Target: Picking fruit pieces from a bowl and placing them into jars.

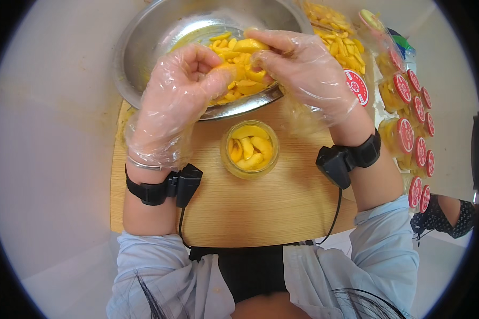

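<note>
Both hands wear clear plastic gloves and are over the near side of a steel bowl (139,44). Between its thumb and fingers, my left hand (179,83) pinches a yellow peach slice (227,72). My right hand (299,67) has another peach slice (250,46) between its forefinger and thumb. Cut peach slices (245,87) lie below them in the bowl. On the table in front of me stands an uncapped glass jar (250,149) with peach slices in it.
A clear bag of peach slices (341,44) lies right of the bowl, with a red-and-white lid (357,87) near it. Several filled jars with red lids (405,135) stand along the right. A wooden table (255,211) is below me. Another person's arm (449,213) shows at the right.
</note>
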`<state>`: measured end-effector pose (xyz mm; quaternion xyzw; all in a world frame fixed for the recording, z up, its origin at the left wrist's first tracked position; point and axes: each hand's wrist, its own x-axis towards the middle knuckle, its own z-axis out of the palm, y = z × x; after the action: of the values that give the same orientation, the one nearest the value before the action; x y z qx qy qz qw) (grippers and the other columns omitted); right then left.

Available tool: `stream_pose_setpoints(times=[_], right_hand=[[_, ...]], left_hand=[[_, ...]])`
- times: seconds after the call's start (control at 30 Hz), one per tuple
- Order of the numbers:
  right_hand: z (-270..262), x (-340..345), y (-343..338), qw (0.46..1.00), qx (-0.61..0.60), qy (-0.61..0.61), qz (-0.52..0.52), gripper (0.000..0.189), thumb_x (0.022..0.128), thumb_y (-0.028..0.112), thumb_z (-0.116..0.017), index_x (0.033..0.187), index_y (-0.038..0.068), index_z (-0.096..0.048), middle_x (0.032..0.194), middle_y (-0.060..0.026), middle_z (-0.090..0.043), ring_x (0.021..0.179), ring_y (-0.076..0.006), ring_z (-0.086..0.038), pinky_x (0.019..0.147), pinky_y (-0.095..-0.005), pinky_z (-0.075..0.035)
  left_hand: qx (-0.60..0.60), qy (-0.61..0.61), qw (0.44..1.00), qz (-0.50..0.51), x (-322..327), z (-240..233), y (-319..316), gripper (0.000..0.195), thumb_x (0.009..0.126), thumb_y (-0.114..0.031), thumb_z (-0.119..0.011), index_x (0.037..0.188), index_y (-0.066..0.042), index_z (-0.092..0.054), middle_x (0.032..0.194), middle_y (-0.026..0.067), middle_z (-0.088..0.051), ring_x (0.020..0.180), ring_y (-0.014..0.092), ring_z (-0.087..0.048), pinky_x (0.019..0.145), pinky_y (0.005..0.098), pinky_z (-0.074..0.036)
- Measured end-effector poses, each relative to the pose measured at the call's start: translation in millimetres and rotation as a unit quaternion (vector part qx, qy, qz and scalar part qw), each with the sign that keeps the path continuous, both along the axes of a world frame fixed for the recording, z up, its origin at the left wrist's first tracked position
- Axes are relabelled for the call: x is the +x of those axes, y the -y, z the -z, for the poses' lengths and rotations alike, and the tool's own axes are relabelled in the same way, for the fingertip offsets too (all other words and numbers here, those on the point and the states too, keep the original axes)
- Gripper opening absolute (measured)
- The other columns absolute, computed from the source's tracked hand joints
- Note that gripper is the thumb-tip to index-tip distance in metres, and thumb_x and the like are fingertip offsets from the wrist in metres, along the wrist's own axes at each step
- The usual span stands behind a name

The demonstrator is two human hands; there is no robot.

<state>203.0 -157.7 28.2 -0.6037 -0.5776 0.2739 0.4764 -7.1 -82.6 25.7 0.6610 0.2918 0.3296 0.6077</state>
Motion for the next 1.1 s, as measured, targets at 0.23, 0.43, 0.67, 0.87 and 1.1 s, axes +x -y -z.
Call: stream_pose_setpoints(times=[0.23,0.43,0.67,0.87,1.1], right_hand=[[-34.4,1.8,24.1,0.985,0.013,0.034,-0.171,0.025,0.090,0.009,-0.076,0.112,-0.002,-0.080,0.092,-0.0117,-0.080,0.081,-0.0166,-0.073,0.076,-0.0317,-0.057],[-35.5,-22.5,29.0,0.919,-0.046,0.205,-0.334,0.016,0.084,0.002,-0.080,0.100,0.002,-0.080,0.091,-0.0145,-0.079,0.084,-0.0304,-0.076,0.076,-0.0382,-0.060],[-35.2,-31.0,35.9,0.908,-0.039,0.309,-0.281,0.006,0.088,0.006,-0.075,0.093,0.005,-0.078,0.086,-0.0134,-0.076,0.079,-0.0335,-0.073,0.072,-0.0400,-0.057],[-44.2,-20.5,32.8,0.920,-0.073,0.234,-0.307,0.004,0.089,0.004,-0.075,0.092,0.003,-0.078,0.084,-0.0123,-0.077,0.076,-0.0254,-0.074,0.071,-0.0349,-0.057],[-18.1,-8.1,8.1,1.000,-0.017,-0.005,0.001,0.023,0.100,0.011,-0.075,0.120,-0.002,-0.073,0.102,-0.0003,-0.073,0.093,-0.0098,-0.067,0.086,-0.0257,-0.056]], left_hand=[[0.022,0.033,0.994,-0.103,5.8,5.8,-1.2,0.021,0.093,-0.010,-0.080,0.104,0.003,-0.068,0.093,0.0031,-0.069,0.084,0.008,-0.063,0.075,0.0234,-0.053],[0.060,-0.002,0.995,-0.083,0.7,5.4,-5.5,0.022,0.096,-0.010,-0.077,0.111,0.003,-0.067,0.098,0.0099,-0.074,0.082,0.015,-0.071,0.077,0.0284,-0.058],[0.068,-0.011,0.994,-0.086,1.7,5.5,-4.7,0.023,0.096,-0.011,-0.078,0.111,0.004,-0.067,0.097,0.0100,-0.074,0.080,0.015,-0.071,0.076,0.0280,-0.058],[0.061,-0.011,0.993,-0.099,3.0,6.1,-4.3,0.023,0.096,-0.011,-0.078,0.111,0.004,-0.067,0.096,0.0097,-0.074,0.080,0.015,-0.070,0.074,0.0277,-0.057],[0.031,0.009,0.998,-0.045,2.6,-3.5,0.3,0.020,0.096,-0.007,-0.077,0.111,0.004,-0.068,0.098,0.0094,-0.074,0.086,0.015,-0.070,0.078,0.0282,-0.057]])
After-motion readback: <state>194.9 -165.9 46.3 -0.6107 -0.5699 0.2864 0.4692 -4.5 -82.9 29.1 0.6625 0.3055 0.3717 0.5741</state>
